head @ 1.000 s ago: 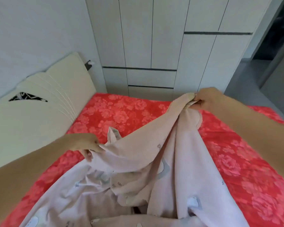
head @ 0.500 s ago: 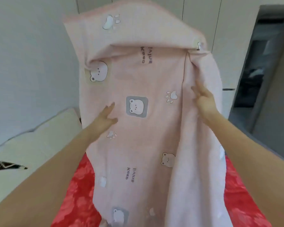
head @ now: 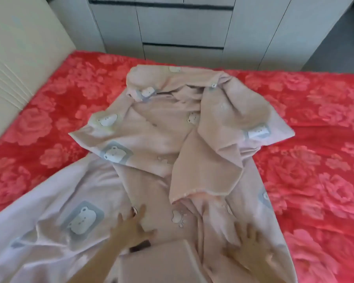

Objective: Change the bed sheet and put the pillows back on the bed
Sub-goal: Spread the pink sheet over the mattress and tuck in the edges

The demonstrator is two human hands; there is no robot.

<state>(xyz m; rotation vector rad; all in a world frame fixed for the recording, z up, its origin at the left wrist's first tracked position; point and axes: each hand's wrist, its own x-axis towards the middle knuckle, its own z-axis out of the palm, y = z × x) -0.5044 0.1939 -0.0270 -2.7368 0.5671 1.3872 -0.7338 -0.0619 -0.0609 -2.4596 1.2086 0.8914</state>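
Pink sheet (head: 151, 144) is on the bed, crumpled in a heap over the red flowered cover (head: 315, 160), not spread yet. Its long axis runs straight away from me toward the wardrobe (head: 182, 27), with the bunched end far and the flatter part trailing back to my near left. Left hand (head: 131, 227) and right hand (head: 248, 244) are both at the near end, fingers splayed apart and gripping nothing. They look flat on the cloth, but motion blur means I can't confirm contact. The heap lies dead ahead of both hands. A folded-over flap (head: 204, 160) hangs back toward me, nearer the right hand, so I judge that's the edge to take first and pull right. The left side then gets drawn toward the headboard (head: 18, 68). A pale folded block (head: 161, 262) sits between my wrists, can't tell what it is. Labels: none. Only bear prints (head: 114, 154) and paw marks, no writing sharp enough to read. No pillows in view
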